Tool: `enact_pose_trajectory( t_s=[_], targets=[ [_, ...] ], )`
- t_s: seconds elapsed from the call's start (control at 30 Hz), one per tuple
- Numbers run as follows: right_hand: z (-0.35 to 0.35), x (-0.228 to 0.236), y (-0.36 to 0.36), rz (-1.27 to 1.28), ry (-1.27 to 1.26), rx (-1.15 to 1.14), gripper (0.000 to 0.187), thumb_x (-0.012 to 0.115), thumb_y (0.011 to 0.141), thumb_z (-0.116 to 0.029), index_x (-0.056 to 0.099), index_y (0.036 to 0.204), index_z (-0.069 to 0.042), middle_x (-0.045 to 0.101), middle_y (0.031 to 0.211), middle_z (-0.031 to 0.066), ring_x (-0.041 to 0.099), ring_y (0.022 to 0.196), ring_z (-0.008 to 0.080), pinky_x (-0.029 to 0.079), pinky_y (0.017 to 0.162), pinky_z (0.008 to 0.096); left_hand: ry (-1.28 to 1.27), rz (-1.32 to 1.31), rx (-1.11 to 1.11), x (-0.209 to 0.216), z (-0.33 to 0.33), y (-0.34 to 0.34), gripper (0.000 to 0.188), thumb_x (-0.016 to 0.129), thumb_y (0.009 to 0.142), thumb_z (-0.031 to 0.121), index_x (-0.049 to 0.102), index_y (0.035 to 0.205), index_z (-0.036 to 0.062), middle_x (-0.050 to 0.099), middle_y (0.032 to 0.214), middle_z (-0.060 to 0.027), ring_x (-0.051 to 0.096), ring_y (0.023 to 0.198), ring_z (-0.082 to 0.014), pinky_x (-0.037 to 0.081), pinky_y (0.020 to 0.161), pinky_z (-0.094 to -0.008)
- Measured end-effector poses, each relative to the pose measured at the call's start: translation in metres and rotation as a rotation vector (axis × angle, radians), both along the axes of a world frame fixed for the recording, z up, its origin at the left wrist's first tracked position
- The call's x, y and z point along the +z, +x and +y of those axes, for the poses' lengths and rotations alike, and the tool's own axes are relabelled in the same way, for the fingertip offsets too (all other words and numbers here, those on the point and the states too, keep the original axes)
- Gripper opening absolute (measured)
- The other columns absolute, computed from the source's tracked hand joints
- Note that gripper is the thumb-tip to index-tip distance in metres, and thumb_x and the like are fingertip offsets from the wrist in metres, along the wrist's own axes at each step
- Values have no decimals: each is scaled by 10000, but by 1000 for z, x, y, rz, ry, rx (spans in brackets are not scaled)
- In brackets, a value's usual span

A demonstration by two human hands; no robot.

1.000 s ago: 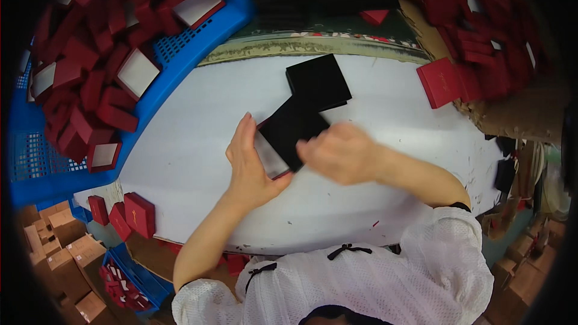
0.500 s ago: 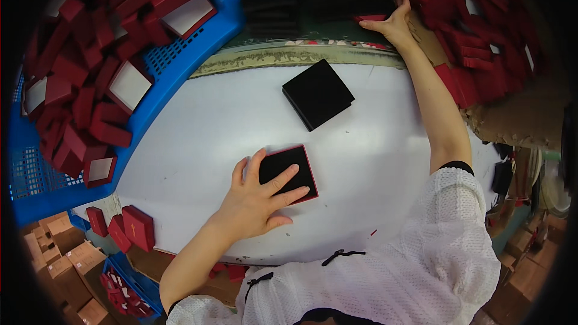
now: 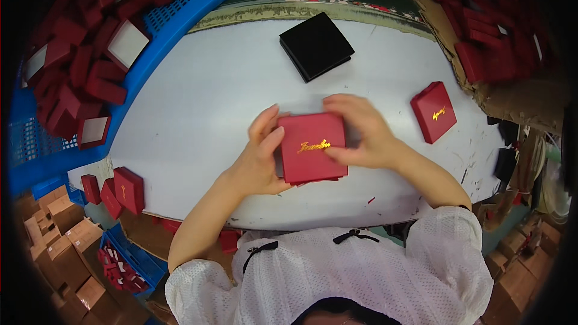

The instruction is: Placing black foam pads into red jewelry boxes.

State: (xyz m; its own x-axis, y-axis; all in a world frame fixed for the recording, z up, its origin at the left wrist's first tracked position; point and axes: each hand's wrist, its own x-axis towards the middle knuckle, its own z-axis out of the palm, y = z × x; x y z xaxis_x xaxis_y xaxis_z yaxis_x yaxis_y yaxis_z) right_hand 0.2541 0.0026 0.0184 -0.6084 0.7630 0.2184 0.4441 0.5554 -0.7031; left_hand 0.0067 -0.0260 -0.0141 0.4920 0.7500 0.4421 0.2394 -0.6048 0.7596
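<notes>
A red box lid (image 3: 312,144) with gold lettering lies over the box in front of me, in the middle of the table. At its left side my left hand (image 3: 256,159) is curled round the box, fingers at the far corner and thumb low by the near edge. My right hand (image 3: 364,135) grips the lid from the right, its thumb on the top face and its fingers at the far edge, slightly blurred. A thin red edge shows under the lid's near side. The black insert is hidden beneath. Beyond my hands sits a stack of black square pads (image 3: 316,45).
Another red lid (image 3: 435,112) lies at the right. A blue crate (image 3: 174,42) of red box parts stands at the left, and a cardboard carton (image 3: 436,30) of red pieces at the far right. Several small red boxes (image 3: 128,189) line the near left edge.
My right hand has come back from the far right to the box with a red lid, now covering the black insert. Another red lid now lies at the right of the table.
</notes>
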Motion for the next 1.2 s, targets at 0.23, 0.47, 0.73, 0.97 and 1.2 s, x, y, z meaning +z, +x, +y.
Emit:
enact_pose_trajectory(
  t_s=[0.23,0.47,0.73,0.97,1.2],
  targets=[
    [-35,12,-20,-181,139,123,985,751,566,-512,384,1243,102,349,1303,286,372,1161,418,312,961,509,55,219,-183,19,2,9,954,790,504,161,364,1349,40,280,1382,-270,421,1141,-424,403,912,-477],
    [-26,6,-37,-252,202,131,930,713,620,-531,393,1273,48,340,1334,266,365,1194,393,286,981,508,47,573,34,33,-21,-4,948,783,570,302,337,1373,69,305,1391,-211,360,1219,-365,294,984,-521],
    [49,-15,-17,-191,366,-197,693,747,651,-270,493,1258,-53,389,1346,204,364,1216,371,299,972,461,-533,1283,547,130,-63,-132,1256,864,449,373,145,1449,125,215,1442,-233,104,1359,-447,127,1065,-582],
    [55,-13,-28,-297,432,-216,631,729,660,-211,515,1242,-97,425,1318,165,402,1159,356,308,958,455,-137,-75,1344,109,86,-311,927,746,708,444,314,1301,-124,214,1374,-313,389,1206,-408,370,986,-404],
    [47,-6,-28,-172,375,-259,492,674,658,-44,591,1141,-87,513,1200,145,467,1061,340,422,879,395,30,296,1534,73,100,-246,722,713,752,384,435,1233,-77,115,1404,-359,328,1243,-482,370,989,-404]
  ],
)
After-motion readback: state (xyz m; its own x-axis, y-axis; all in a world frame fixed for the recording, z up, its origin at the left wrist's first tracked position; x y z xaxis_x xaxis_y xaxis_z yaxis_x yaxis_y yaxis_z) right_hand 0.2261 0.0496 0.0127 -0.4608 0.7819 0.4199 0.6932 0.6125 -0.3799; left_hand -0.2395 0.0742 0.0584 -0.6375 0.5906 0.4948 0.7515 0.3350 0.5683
